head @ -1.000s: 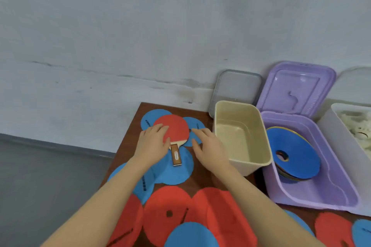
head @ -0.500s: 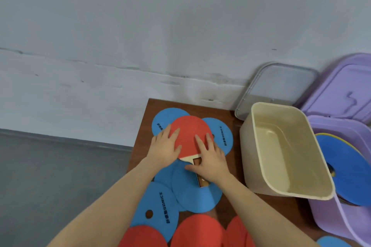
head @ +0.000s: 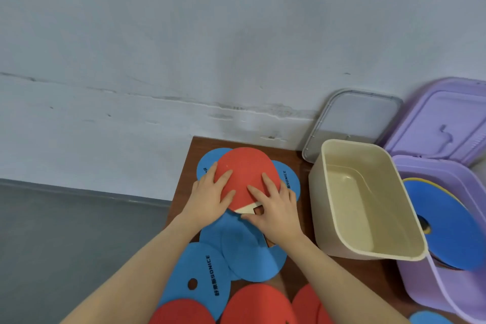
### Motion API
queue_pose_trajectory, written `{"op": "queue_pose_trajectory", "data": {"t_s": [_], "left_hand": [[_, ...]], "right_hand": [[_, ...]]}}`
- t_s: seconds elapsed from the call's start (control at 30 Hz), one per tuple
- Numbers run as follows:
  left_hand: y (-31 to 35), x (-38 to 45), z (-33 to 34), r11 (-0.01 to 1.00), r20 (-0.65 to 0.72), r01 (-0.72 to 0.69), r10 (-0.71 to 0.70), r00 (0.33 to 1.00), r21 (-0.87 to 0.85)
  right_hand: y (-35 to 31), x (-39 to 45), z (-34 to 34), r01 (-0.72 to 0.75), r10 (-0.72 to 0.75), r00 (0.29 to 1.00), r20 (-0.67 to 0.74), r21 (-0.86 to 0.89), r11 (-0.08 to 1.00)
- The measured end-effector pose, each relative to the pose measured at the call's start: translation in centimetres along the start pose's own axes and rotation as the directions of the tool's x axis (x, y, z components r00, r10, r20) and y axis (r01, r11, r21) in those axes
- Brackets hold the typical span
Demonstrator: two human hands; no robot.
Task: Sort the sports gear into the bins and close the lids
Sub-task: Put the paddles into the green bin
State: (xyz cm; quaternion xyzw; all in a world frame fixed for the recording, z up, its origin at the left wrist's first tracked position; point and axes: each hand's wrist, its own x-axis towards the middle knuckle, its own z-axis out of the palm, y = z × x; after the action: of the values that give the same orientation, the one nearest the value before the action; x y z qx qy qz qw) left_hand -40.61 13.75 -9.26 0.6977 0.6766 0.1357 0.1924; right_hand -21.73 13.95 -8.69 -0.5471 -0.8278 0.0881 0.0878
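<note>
Both my hands lie flat on the red paddle [head: 246, 175]: left hand [head: 210, 197] fingers spread, right hand [head: 273, 212] covering the handle. Its long axis runs from my right palm away to the blade; the cream bin [head: 368, 251] stands just right of my right fingers.

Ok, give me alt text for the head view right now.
Both hands, left and right, rest flat on a red table tennis paddle lying on blue discs on a brown table. To the right stand an empty cream bin and an open purple bin holding discs.
</note>
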Motion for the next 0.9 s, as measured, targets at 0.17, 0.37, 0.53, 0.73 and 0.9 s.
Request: {"op": "queue_pose_trajectory", "data": {"t_s": [0.17, 0.37, 0.53, 0.73, 0.9], "left_hand": [[3.8, -2.0, -3.3, 0.995, -0.161, -0.098, 0.096, 0.982, -0.003], [10.9, -4.8, -5.1, 0.980, -0.252, -0.192, 0.200, 0.947, 0.053], [18.9, -6.8, -4.8, 0.948, -0.278, -0.275, 0.311, 0.909, 0.160], [30.1, -9.6, -1.4, 0.913, -0.275, -0.357, 0.402, 0.873, 0.199], [38.5, -11.5, 2.8, 0.891, -0.274, -0.418, 0.452, 0.849, 0.174]], "right_hand": [[0.4, -2.0, -4.4, 0.053, -0.053, 0.986, -0.159, -0.002, 0.999], [3.4, -7.0, -10.1, 0.069, -0.061, 0.950, -0.307, 0.017, 0.997], [8.3, -12.5, -14.7, 0.074, -0.046, 0.911, -0.410, 0.053, 0.996], [16.6, -21.0, -18.9, 0.063, -0.021, 0.873, -0.488, 0.069, 0.996], [23.5, -27.5, -20.5, 0.008, 0.043, 0.855, -0.517, 0.096, 0.995]]}}
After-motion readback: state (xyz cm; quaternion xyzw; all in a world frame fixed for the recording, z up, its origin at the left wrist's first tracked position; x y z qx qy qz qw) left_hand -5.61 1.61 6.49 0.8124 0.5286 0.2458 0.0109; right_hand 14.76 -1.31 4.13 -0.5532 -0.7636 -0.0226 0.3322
